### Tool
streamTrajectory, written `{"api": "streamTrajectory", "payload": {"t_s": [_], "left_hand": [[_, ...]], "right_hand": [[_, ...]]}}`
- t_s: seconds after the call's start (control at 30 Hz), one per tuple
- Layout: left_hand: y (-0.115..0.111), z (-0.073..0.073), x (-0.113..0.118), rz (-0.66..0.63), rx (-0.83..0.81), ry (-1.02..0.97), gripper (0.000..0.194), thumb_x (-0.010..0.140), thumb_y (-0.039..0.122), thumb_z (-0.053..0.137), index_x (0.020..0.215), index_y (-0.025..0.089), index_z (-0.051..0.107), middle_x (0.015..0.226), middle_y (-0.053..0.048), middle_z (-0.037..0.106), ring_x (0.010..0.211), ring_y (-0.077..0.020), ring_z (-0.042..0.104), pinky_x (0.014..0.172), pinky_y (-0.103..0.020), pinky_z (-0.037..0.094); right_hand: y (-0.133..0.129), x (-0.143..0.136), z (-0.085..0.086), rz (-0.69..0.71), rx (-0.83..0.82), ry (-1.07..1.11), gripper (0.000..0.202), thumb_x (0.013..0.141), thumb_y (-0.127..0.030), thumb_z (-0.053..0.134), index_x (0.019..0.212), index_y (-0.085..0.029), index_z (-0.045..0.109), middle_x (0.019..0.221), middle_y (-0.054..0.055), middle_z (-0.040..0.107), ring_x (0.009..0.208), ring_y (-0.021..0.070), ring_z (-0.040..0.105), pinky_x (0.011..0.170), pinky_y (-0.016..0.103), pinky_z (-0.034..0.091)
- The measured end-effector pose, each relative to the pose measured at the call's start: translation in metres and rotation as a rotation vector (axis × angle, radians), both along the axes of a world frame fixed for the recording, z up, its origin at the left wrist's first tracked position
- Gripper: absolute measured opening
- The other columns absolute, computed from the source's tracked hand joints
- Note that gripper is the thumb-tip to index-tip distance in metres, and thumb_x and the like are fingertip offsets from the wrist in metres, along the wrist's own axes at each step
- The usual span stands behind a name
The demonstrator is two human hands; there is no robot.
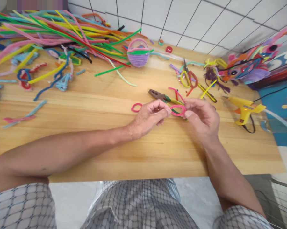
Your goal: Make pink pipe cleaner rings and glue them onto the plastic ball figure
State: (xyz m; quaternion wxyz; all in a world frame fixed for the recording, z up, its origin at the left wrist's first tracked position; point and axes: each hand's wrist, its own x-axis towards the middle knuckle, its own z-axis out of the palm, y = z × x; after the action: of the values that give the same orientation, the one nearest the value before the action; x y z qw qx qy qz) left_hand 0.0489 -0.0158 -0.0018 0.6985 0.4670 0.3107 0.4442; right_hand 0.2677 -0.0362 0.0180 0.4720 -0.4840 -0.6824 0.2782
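Note:
A bright pink pipe cleaner (178, 110), bent into a loop with a loose end rising behind it, is stretched between my two hands above the table. My left hand (151, 116) pinches the loop's left side between thumb and fingertips. On its right side, my right hand (202, 118) holds it the same way. A second pink loop (136, 107) lies on the wood just left of my left hand. Behind my hands rest pliers (161, 96) with green and yellow handles, partly covered by my fingers.
Scissors (188, 78) and a yellow utility knife (207, 92) lie beyond my right hand. At the right is a yellow glue gun (245, 108) with its cord. A large pile of pipe cleaners (62, 35) spreads along the back left, beside a small purple basket (138, 58).

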Motion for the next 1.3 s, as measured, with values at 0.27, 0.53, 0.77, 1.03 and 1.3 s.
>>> {"api": "streamTrajectory", "payload": {"t_s": [0.27,0.53,0.77,1.03,1.3], "left_hand": [[-0.0005,0.0023,-0.0003,0.003,-0.02,0.007,0.026,0.09,0.039,0.081,0.087,0.018,0.065,0.068,0.005,0.059,0.057,-0.0069,0.054,0.056,-0.021,0.045],[0.0002,0.0022,0.0,-0.01,-0.005,0.013,0.028,0.089,0.041,0.082,0.087,0.019,0.065,0.067,0.006,0.058,0.057,-0.0069,0.053,0.056,-0.021,0.044],[0.0003,0.0015,0.0,-0.01,-0.013,0.036,0.033,0.088,0.046,0.084,0.085,0.019,0.064,0.067,0.005,0.058,0.058,-0.0073,0.053,0.057,-0.022,0.044],[-0.0005,0.0027,-0.0011,-0.031,-0.005,0.031,0.033,0.088,0.046,0.084,0.087,0.019,0.065,0.07,0.005,0.06,0.059,-0.0073,0.054,0.058,-0.022,0.045],[-0.0007,0.004,-0.0014,-0.039,-0.005,0.016,0.031,0.088,0.043,0.084,0.088,0.018,0.066,0.071,0.005,0.06,0.059,-0.0064,0.054,0.057,-0.021,0.044]], "right_hand": [[0.0004,-0.0052,0.0069,0.028,-0.084,0.044,0.015,0.096,-0.034,0.08,0.109,-0.027,0.083,0.092,0.002,0.079,0.072,0.0159,0.071,0.071,0.032,0.065],[0.0001,-0.0045,0.0085,-0.002,-0.103,0.062,0.016,0.094,-0.036,0.083,0.107,-0.027,0.085,0.081,0.0,0.077,0.065,0.0145,0.066,0.06,0.029,0.058],[0.0022,-0.0041,0.0069,0.026,-0.119,0.134,0.018,0.092,-0.043,0.087,0.102,-0.028,0.086,0.083,0.0,0.077,0.062,0.0144,0.065,0.057,0.031,0.059],[-0.0001,-0.0057,-0.0004,0.005,-0.119,0.167,0.026,0.092,-0.052,0.087,0.103,-0.029,0.084,0.083,0.0,0.077,0.062,0.0158,0.067,0.059,0.034,0.061],[0.0011,-0.0066,0.0004,0.014,-0.124,0.203,0.026,0.092,-0.051,0.088,0.101,-0.027,0.083,0.078,-0.001,0.076,0.06,0.0147,0.065,0.059,0.032,0.058]]}}
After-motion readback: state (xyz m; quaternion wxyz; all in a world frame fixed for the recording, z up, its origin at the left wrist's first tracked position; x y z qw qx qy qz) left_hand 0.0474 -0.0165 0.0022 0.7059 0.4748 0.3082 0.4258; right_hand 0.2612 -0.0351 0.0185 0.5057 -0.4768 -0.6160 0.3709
